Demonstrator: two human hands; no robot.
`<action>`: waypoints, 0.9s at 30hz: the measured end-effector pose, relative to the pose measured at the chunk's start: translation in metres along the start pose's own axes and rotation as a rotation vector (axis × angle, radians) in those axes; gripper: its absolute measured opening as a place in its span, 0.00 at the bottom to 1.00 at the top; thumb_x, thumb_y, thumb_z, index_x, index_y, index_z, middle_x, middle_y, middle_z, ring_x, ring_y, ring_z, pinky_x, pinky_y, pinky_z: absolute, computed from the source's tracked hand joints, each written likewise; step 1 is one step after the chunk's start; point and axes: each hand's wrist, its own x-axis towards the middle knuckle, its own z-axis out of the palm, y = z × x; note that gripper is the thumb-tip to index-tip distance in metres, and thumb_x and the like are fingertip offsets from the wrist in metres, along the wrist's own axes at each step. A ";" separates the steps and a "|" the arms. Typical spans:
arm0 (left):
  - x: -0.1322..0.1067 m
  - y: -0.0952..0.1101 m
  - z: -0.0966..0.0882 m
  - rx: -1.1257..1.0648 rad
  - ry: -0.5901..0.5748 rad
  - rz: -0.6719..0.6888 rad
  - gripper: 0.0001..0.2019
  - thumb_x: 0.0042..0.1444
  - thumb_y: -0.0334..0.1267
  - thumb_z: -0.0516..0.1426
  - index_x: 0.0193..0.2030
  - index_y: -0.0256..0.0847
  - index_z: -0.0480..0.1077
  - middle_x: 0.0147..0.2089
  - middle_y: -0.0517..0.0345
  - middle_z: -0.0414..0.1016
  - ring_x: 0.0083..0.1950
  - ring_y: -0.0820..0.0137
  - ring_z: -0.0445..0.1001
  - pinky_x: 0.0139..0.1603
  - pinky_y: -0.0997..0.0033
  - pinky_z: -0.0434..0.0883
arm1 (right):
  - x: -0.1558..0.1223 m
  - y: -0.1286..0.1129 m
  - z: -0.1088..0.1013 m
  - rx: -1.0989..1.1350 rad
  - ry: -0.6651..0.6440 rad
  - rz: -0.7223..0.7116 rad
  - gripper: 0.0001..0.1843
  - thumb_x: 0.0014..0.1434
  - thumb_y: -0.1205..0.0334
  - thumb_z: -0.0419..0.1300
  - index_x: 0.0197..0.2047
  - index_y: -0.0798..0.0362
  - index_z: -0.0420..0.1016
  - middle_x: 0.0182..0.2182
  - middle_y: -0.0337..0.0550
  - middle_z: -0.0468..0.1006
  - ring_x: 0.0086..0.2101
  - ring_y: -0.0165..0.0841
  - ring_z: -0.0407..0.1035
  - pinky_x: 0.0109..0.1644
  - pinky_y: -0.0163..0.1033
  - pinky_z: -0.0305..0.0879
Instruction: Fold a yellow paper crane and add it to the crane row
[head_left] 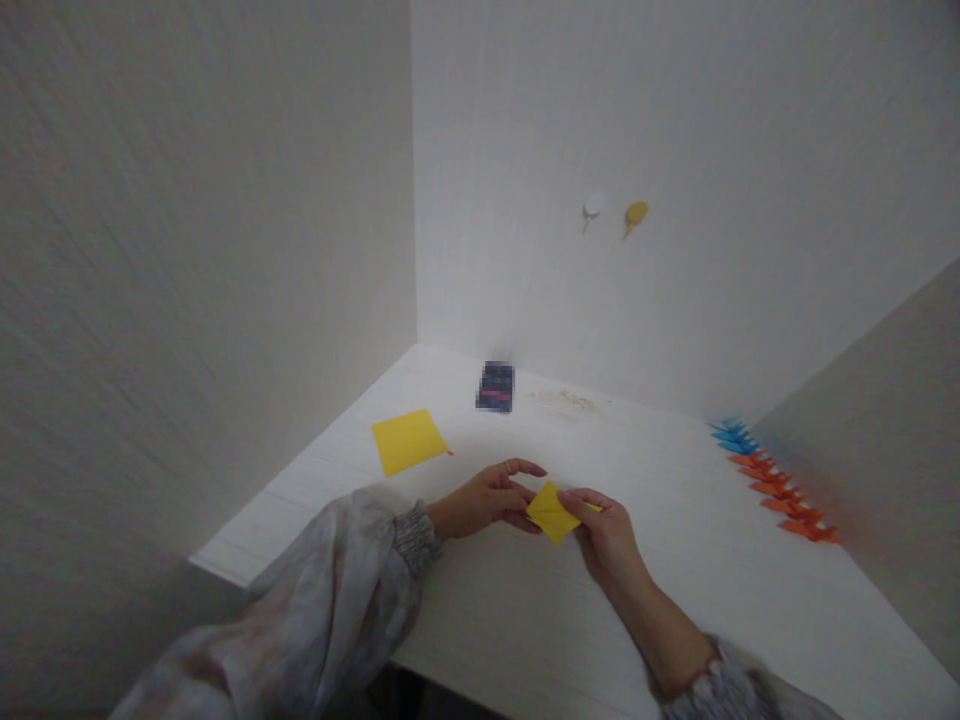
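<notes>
A small piece of yellow origami paper (552, 514), folded into a diamond with crease lines, is held up over the white table. My right hand (609, 530) pinches it from the right, thumb on top. From the left, my left hand (491, 498) reaches its left corner; some fingers close around that corner, partly hidden behind the paper, while an upper finger stretches out above it. A ring circles one finger of this hand. To the left on the table lies a flat yellow paper sheet (409, 442), with a tiny orange scrap (451, 453) at its corner.
A dark, pixelated rectangular object (496, 388) stands by the back wall, near brownish marks (574, 400) on the table. Along the right side runs a row of folded paper pieces, blue (733, 436) and orange (784, 497). Two round hooks (636, 213) are on the wall.
</notes>
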 end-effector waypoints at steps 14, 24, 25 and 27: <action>0.001 -0.003 -0.001 0.148 0.090 -0.017 0.23 0.43 0.37 0.60 0.47 0.38 0.59 0.31 0.54 0.74 0.31 0.68 0.74 0.33 0.65 0.71 | -0.001 0.002 0.002 -0.067 -0.013 -0.018 0.06 0.42 0.61 0.63 0.23 0.55 0.75 0.19 0.41 0.73 0.21 0.29 0.63 0.27 0.35 0.61; 0.001 0.000 0.002 0.160 0.133 0.032 0.20 0.44 0.37 0.58 0.45 0.37 0.60 0.31 0.55 0.73 0.30 0.70 0.73 0.33 0.67 0.71 | -0.001 0.002 0.003 0.000 -0.014 -0.018 0.06 0.42 0.60 0.63 0.23 0.55 0.75 0.20 0.40 0.74 0.20 0.28 0.63 0.28 0.35 0.60; 0.001 0.001 0.002 0.162 0.139 0.028 0.21 0.44 0.37 0.59 0.45 0.37 0.60 0.30 0.55 0.73 0.30 0.70 0.73 0.33 0.67 0.72 | -0.002 0.001 0.003 0.001 -0.014 -0.014 0.06 0.42 0.60 0.63 0.23 0.55 0.75 0.20 0.40 0.74 0.21 0.29 0.64 0.28 0.36 0.60; 0.001 0.001 0.003 0.162 0.148 0.019 0.21 0.43 0.36 0.59 0.45 0.36 0.60 0.29 0.56 0.73 0.29 0.71 0.73 0.33 0.67 0.71 | -0.004 0.000 0.005 0.006 -0.012 -0.008 0.06 0.42 0.60 0.63 0.24 0.55 0.75 0.21 0.40 0.74 0.21 0.30 0.65 0.28 0.36 0.60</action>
